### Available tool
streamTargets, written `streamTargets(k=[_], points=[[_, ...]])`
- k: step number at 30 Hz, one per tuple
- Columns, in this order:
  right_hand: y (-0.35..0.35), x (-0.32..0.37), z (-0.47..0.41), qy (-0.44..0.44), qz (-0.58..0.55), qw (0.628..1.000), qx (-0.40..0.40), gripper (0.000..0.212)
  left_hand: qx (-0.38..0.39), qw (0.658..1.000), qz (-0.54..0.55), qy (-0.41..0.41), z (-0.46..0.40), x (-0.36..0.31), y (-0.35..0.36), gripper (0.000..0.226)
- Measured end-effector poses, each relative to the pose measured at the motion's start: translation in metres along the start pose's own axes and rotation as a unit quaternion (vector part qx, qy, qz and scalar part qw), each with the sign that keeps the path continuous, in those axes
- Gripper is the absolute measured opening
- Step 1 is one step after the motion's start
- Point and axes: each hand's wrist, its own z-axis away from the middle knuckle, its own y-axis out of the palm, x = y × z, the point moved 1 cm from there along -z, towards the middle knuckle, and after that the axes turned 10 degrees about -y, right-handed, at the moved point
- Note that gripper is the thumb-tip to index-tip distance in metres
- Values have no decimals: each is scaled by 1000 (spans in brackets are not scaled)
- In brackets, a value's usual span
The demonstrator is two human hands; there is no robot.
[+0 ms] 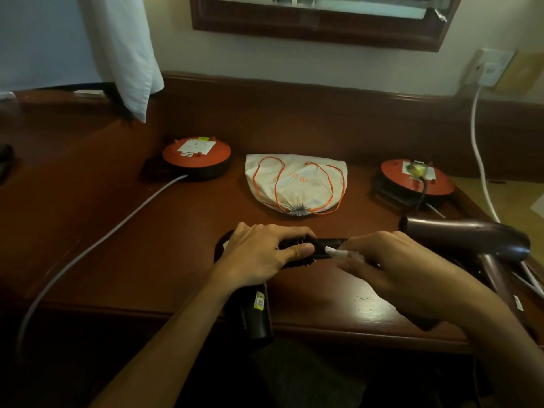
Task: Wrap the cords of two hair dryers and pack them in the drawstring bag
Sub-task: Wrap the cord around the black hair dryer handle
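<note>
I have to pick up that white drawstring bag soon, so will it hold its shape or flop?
The drawstring bag will probably flop: it lies slumped like thin cloth. It looks light. Its loose orange cords may dangle or snag.

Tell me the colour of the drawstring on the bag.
Orange, on the cream drawstring bag; head view.

Looks like a hotel room or bedroom vanity corner – dark polished wooden desk (123, 219) with a raised back rail, set against a cream wall. Above it, a dark-framed mirror (318, 28); to the left, a white towel (123, 54) hanging down. On the right, a wall outlet (490, 67) with a white cable (478, 148) plugged in – domestic fittings, no workshop gear.
</note>
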Motion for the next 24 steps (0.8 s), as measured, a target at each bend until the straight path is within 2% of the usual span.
streamTargets(k=[2, 5, 7, 9, 14, 17, 21, 24], points=[[8, 3, 2, -51, -89, 995, -17, 20, 11, 1000, 18, -9, 0, 1, -5, 33], [32, 7, 3, -96, -156, 982, -35, 29, 40, 995, 89, -7, 1, 10, -12, 47], [45, 5, 5, -101, -153, 982, -46, 41, 62, 991, 122, 9, 5, 13, -16, 53], [54, -1, 6, -104, -132, 984, -58, 46, 70, 990, 119, 24, 9, 16, -16, 44], [69, -26, -1, -123, -95, 985, -70, 31, 102, 977, 176, 65, 17, 18, -16, 37], [68, -51, -12, -107, -72, 989, -72, 35, 110, 967, 216, 77, 21, 19, -14, 38], [44, -69, -36, -99, -39, 994, -6, 7, 91, 978, 155, 102, 26, 14, -9, 39], [19, -65, -48, -64, -11, 997, 33, 5, 64, 993, 17, 95, 25, 8, -3, 48]])
